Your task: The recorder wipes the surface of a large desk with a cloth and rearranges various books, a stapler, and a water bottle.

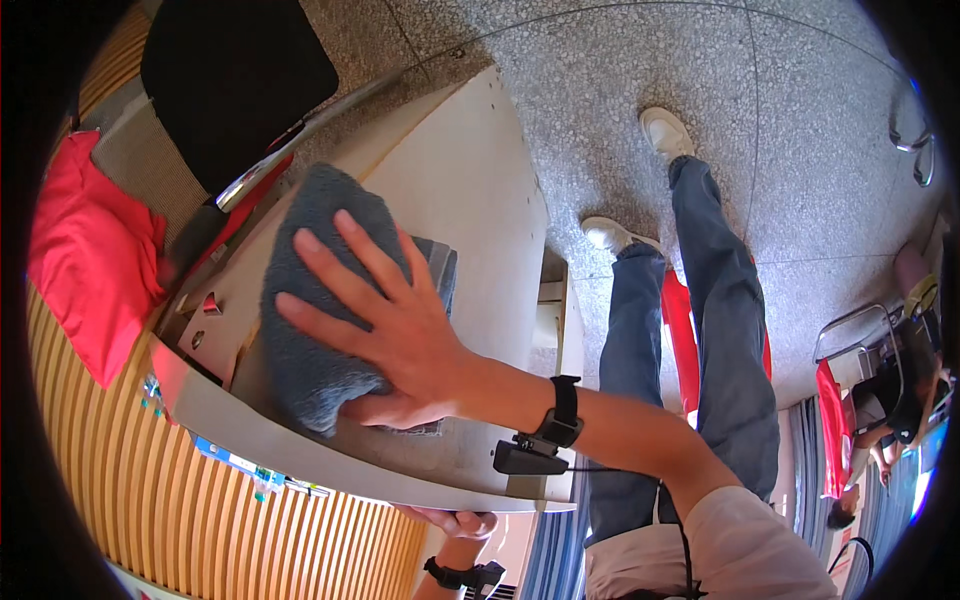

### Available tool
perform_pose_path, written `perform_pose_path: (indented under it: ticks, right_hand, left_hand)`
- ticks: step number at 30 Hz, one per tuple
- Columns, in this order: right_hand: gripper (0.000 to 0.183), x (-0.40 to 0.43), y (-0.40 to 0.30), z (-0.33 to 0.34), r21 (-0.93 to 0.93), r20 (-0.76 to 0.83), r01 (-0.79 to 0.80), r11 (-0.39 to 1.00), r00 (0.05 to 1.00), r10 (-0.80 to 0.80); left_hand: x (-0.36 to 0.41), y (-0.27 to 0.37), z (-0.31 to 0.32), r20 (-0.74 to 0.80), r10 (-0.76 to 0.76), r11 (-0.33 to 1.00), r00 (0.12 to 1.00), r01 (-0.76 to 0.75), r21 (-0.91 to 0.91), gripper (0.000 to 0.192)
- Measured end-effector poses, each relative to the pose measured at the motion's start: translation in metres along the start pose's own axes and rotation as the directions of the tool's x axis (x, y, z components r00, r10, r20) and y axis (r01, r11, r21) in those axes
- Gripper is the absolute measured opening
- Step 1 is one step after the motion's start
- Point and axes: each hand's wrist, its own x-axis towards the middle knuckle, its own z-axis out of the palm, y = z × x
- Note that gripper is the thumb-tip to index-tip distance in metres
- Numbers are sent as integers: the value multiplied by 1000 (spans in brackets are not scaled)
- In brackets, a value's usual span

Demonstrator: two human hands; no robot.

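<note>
My right hand [390,322] lies spread on a thick blue-grey cloth [322,195], its thumb hooked at the cloth's lower edge. It presses the cloth against a pale panel [472,172] of a white desk. A folded layer of the cloth shows to the right of my fingers. At the bottom of the view, my left hand [457,523] rests at the rim of the desktop [337,476], its fingers curled. Most of its palm is hidden, so a firm grip is not clear. Black straps with small devices circle both wrists.
A chair with a black seat [240,75] stands beyond the desk, near red fabric [105,255]. Bottles and a blue box [232,459] are by the desktop's far side. My shoes [666,135] stand on a speckled floor [585,60]. Another person [892,397] is at far right.
</note>
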Motion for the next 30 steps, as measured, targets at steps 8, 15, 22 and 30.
perform_pose_path:
  ticks: [8, 15, 22, 30]
  right_hand:
    - [83, -264, -30, 66, 379, -37, -787, 486, 511, 858]
    - [89, -192, -35, 54, 153, -35, -460, 875, 882, 469]
    - [101, 1, 92, 0, 20, -42, -283, 959, 958, 284]
    - [79, -171, 206, 41, 318, -162, -797, 513, 487, 858]
  left_hand:
    - [73, 14, 4, -172, 93, 981, 981, -120, -152, 58]
    - [44, 8, -8, -88, 92, 984, 992, -104, -147, 56]
    - [24, 7, -12, -33, 79, 992, 996, -81, -97, 55]
    - [13, 14, -9, -44, 73, 993, 996, -77, -90, 54]
